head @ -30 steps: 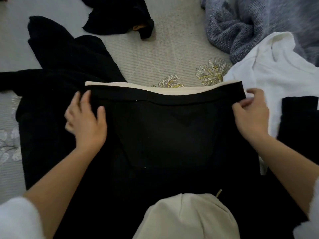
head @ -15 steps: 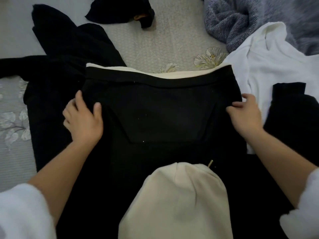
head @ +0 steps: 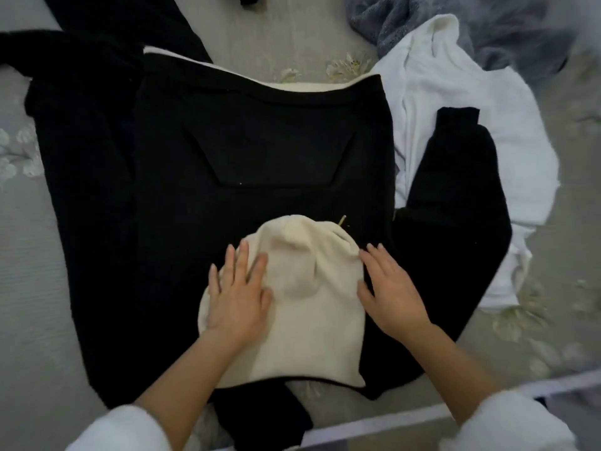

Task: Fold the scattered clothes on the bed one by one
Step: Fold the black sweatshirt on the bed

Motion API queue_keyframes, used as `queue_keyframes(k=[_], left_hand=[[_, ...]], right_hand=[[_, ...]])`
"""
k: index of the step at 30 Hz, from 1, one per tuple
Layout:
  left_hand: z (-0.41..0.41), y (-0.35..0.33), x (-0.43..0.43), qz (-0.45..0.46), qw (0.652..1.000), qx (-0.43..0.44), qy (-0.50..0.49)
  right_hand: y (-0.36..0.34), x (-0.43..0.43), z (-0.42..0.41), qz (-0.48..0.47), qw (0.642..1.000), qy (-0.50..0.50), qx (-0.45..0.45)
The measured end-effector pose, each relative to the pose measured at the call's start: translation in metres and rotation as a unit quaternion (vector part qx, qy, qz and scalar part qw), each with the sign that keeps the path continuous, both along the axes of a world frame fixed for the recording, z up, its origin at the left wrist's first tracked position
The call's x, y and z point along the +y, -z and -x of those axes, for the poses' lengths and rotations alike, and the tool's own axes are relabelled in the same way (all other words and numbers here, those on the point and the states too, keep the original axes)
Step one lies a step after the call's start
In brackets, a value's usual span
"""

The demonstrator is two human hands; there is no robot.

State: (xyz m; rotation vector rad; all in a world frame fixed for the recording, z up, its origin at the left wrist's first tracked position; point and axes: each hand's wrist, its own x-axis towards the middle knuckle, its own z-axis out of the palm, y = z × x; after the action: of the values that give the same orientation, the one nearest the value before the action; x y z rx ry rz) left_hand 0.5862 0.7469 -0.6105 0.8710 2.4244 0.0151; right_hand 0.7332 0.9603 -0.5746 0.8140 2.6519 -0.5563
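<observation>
A black hoodie (head: pixel 253 151) with a front pocket and cream lining lies spread flat on the bed, its hem at the far side. Its cream hood (head: pixel 302 307) is laid over the chest, near me. My left hand (head: pixel 239 294) rests flat on the hood's left half, fingers straight and spread. At the hood's right edge lies my right hand (head: pixel 390 288), also flat, fingers touching the cream fabric and palm on the black cloth. One black sleeve (head: pixel 455 222) stretches away on the right.
A white garment (head: pixel 471 102) lies at the right, partly under the black sleeve. A grey knitted piece (head: pixel 487 24) is bunched at the far right. Another black garment (head: pixel 81 102) lies under the hoodie's left side. The bed's near edge (head: pixel 406 418) runs below my arms.
Both hands have left the hoodie's far hem corners and come back toward me onto the cream hood. The view has tilted down, showing the bed's edge.
</observation>
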Motion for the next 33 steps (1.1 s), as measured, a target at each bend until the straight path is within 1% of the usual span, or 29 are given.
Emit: queue_keyframes(k=[2, 3, 5, 6, 8, 10, 12, 14, 15, 17, 18, 19, 20, 21, 23, 25, 26, 27, 28, 29, 30, 32, 33], left_hand=[[-0.011, -0.01, 0.009, -0.021, 1.0, 0.008, -0.007], [-0.02, -0.016, 0.014, -0.044, 0.999, 0.018, 0.0], [-0.043, -0.026, 0.024, -0.088, 0.996, 0.023, 0.02], [-0.056, -0.03, 0.03, -0.1, 0.994, 0.016, 0.03], [-0.087, -0.035, 0.045, -0.112, 0.992, -0.008, 0.05], [-0.116, -0.038, 0.063, -0.134, 0.988, -0.051, 0.06], [-0.142, -0.037, 0.083, -0.158, 0.982, -0.085, 0.062], [-0.163, -0.034, 0.102, -0.176, 0.977, -0.094, 0.068], [-0.171, -0.033, 0.111, -0.182, 0.976, -0.098, 0.07], [-0.18, -0.029, 0.127, -0.179, 0.974, -0.125, 0.062], [-0.182, -0.027, 0.133, -0.172, 0.973, -0.145, 0.049], [-0.184, -0.024, 0.138, -0.161, 0.973, -0.165, 0.034], [-0.184, -0.023, 0.142, -0.148, 0.973, -0.178, 0.021], [-0.185, -0.022, 0.145, -0.139, 0.973, -0.185, 0.01], [-0.187, -0.023, 0.148, -0.139, 0.972, -0.189, -0.007], [-0.19, -0.026, 0.152, -0.148, 0.971, -0.189, -0.013], [-0.19, -0.027, 0.155, -0.147, 0.97, -0.194, -0.013], [-0.191, -0.028, 0.158, -0.139, 0.968, -0.208, -0.016], [-0.193, -0.029, 0.162, -0.124, 0.966, -0.228, -0.02], [-0.194, -0.029, 0.164, -0.105, 0.964, -0.243, -0.02], [-0.195, -0.028, 0.166, -0.088, 0.965, -0.247, -0.017], [-0.197, -0.026, 0.17, -0.071, 0.973, -0.218, -0.011], [-0.197, -0.025, 0.171, -0.071, 0.98, -0.186, -0.006]], right_hand=[[-0.022, 0.008, -0.014, -0.012, 0.994, 0.055, 0.091], [-0.033, 0.016, -0.022, -0.027, 0.986, 0.09, 0.14], [-0.05, 0.038, -0.036, -0.058, 0.96, 0.171, 0.212], [-0.056, 0.053, -0.043, -0.07, 0.947, 0.215, 0.228], [-0.062, 0.083, -0.052, -0.07, 0.918, 0.317, 0.227], [-0.059, 0.11, -0.057, -0.033, 0.882, 0.423, 0.204], [-0.053, 0.13, -0.059, 0.018, 0.851, 0.49, 0.189], [-0.052, 0.145, -0.058, 0.091, 0.825, 0.516, 0.21], [-0.051, 0.151, -0.057, 0.123, 0.821, 0.514, 0.216], [-0.052, 0.164, -0.055, 0.157, 0.84, 0.481, 0.197], [-0.055, 0.169, -0.053, 0.178, 0.84, 0.475, 0.192], [-0.06, 0.174, -0.051, 0.208, 0.828, 0.484, 0.194], [-0.069, 0.178, -0.051, 0.245, 0.801, 0.506, 0.207], [-0.078, 0.182, -0.055, 0.276, 0.765, 0.533, 0.235], [-0.097, 0.188, -0.073, 0.302, 0.69, 0.57, 0.328], [-0.111, 0.191, -0.101, 0.368, 0.604, 0.579, 0.406], [-0.114, 0.19, -0.113, 0.421, 0.559, 0.581, 0.415], [-0.115, 0.187, -0.122, 0.475, 0.524, 0.584, 0.398], [-0.114, 0.185, -0.127, 0.528, 0.5, 0.582, 0.365], [-0.113, 0.183, -0.128, 0.57, 0.483, 0.575, 0.333], [-0.113, 0.182, -0.126, 0.593, 0.482, 0.565, 0.311], [-0.116, 0.182, -0.114, 0.584, 0.522, 0.545, 0.299], [-0.118, 0.183, -0.109, 0.572, 0.537, 0.537, 0.31]])
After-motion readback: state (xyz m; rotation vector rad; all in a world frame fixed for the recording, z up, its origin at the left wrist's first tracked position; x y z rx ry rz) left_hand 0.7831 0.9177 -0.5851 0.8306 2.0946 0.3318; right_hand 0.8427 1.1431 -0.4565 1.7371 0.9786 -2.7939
